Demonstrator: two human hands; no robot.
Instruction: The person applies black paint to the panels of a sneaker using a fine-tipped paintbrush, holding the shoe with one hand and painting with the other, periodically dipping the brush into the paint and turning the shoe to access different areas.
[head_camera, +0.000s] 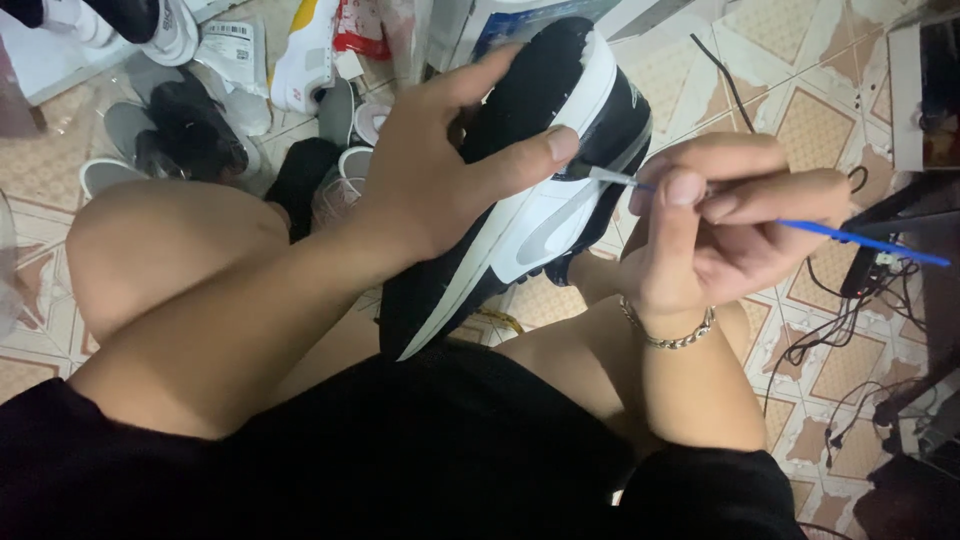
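1. Head view: the left hand (440, 170) is closed around a black and white sneaker (530, 200), thumb pressed on its white side panel and the forefinger stretched along the black upper. The shoe is held tilted above the person's lap, sole edge turned down toward the knees.
2. The right hand (720, 225) is curled shut on a thin blue-handled brush (800, 228), pinched between thumb and fingers. The brush's pale ferrule and dark tip meet the shoe just beside the left thumb, at the seam between the white and black parts.
3. A silver chain bracelet (668, 335) sits on the right wrist.
4. The person sits with bare knees up, in black clothing, over a patterned tile floor (800, 120).
5. Beyond the left knee lie other shoes (185, 130), dark and white; the dim light makes their number hard to tell.
6. Black cables (830, 340) trail across the tiles at the right.
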